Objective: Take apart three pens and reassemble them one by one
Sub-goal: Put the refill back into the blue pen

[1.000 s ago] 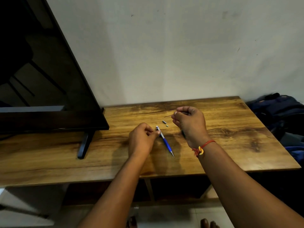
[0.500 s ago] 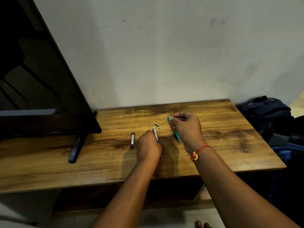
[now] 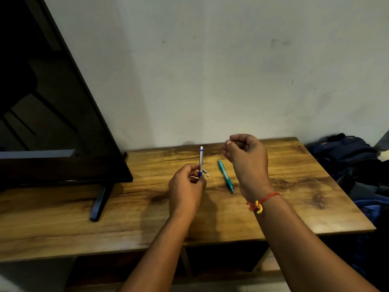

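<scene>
- Since half a second ago, the blue pen (image 3: 201,159) has come up off the worktop (image 3: 294,203) to stand upright in the left hand (image 3: 186,186). The right hand (image 3: 246,159) has lifted clear of the teal pen (image 3: 225,175).
- Left grip: fingers and thumb are curled round the blue pen's lower end, its white top pointing up, over the worktop's middle.
- Right grip: raised near the back edge, fingers curled, thumb against forefinger. I cannot tell whether it pinches anything.
- The teal pen lies flat and slanted, tip toward the front edge, between the hands.
- Two small parts (image 3: 207,175) lie just beside the blue pen.
- A television (image 3: 52,123) stands at the left end, and a backpack (image 3: 345,152) sits past the right edge.
</scene>
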